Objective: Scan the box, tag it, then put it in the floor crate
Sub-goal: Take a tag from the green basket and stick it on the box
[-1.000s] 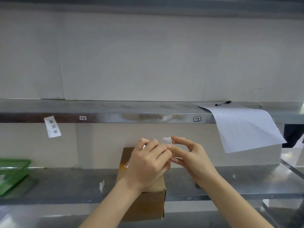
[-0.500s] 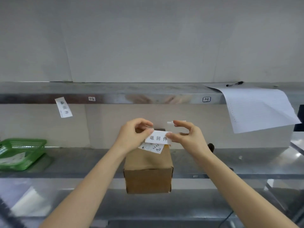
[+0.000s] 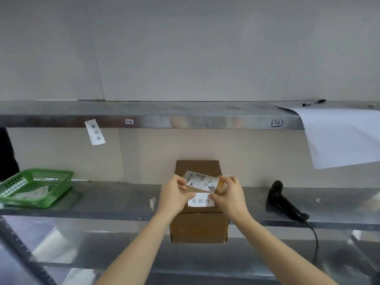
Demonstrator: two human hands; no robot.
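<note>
The brown cardboard box (image 3: 198, 227) sits on the metal shelf (image 3: 115, 204), its near end sticking out past the shelf's front edge. Its near corners are partly covered by the two wrists, and the print on its white shipping label (image 3: 202, 182) is too small to read apart from some handwritten digits. The left hand (image 3: 174, 197) and right hand (image 3: 229, 197) each pinch one end of a white tag (image 3: 201, 200) with printed characters, holding it flat against the box top just nearer than the shipping label. Whether it is stuck down I can't tell. On the right, a black handheld scanner (image 3: 282, 200) lies on the shelf, its cable running down out of view. Far left, a green basket (image 3: 39, 187) is cut off by the frame edge.
</note>
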